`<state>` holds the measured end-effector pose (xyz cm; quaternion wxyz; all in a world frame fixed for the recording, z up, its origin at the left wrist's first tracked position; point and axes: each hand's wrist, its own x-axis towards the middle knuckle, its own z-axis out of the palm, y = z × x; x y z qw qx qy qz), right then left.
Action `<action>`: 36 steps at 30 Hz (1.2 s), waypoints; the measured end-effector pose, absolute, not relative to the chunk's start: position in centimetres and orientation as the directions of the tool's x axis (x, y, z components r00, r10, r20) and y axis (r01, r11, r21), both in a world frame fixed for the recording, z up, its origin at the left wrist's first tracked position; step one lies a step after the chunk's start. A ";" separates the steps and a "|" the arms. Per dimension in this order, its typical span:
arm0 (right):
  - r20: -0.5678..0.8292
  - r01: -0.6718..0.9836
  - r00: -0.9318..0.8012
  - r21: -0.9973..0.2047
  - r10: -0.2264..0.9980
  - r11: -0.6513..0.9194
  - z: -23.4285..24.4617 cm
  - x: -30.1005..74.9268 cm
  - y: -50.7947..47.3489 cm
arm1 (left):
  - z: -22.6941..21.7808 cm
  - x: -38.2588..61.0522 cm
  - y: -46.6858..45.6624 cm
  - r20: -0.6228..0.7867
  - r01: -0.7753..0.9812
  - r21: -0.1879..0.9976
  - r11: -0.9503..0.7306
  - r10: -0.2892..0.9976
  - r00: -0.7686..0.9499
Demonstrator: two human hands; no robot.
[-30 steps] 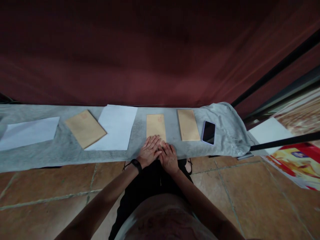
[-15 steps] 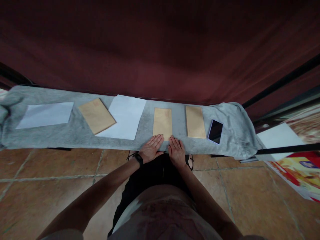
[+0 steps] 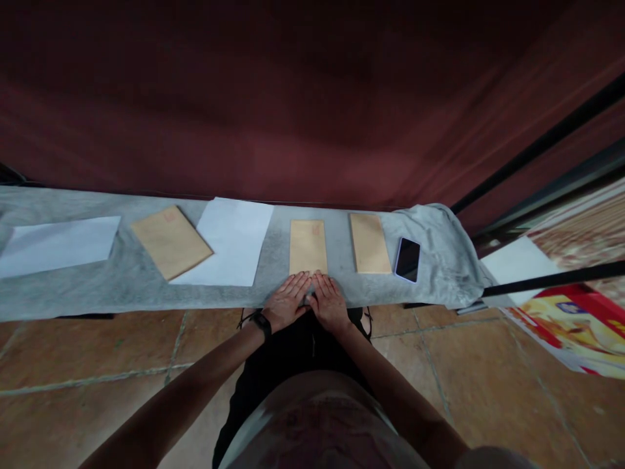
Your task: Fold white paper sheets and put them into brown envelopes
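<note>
A tan envelope [image 3: 308, 246] lies upright in front of me on the grey cloth, a faint red print near its upper right corner. My left hand [image 3: 287, 301] rests flat at its lower edge, fingers stretched out, a dark band [image 3: 262, 324] on the wrist. Beside it, my right hand [image 3: 329, 301] lies flat too, its fingertips on the envelope's bottom end. The two hands almost meet, covering that lower edge. Neither grips anything.
To the right lie a tan envelope stack [image 3: 370, 243] and a phone [image 3: 407, 260]. Leftward, more tan envelopes [image 3: 170, 242] overlap white paper sheets [image 3: 234, 244]; another white sheet [image 3: 61, 246] is farther left. Grey cloth [image 3: 273, 267] covers the narrow surface, before a dark red curtain [image 3: 303, 156].
My right hand has slid left toward my left hand, onto the envelope's lower middle. The camera view has shifted slightly to the right.
</note>
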<state>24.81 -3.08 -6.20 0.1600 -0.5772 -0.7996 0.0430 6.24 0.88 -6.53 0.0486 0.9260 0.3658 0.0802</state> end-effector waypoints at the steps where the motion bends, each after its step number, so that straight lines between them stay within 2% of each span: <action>1: 0.205 0.911 -0.284 -0.246 0.937 0.330 -6.2 25.1 -3.0 | -6.5 6.2 0.9 0.112 0.671 0.148 -0.726 0.687 0.718; 15: 0.214 0.939 -0.253 -0.180 0.944 0.293 -6.5 26.1 -2.7 | -7.1 5.9 0.9 0.159 0.659 0.118 -0.743 0.669 0.726; 25: 0.060 0.911 -0.351 -0.208 0.934 0.356 -5.1 26.4 2.3 | -6.5 6.1 0.9 0.113 0.648 0.152 -0.747 0.664 0.739; 36: -0.059 0.947 -0.278 -0.182 0.959 0.263 -5.1 25.5 10.5 | -5.4 6.6 0.9 0.043 0.671 0.144 -0.728 0.682 0.730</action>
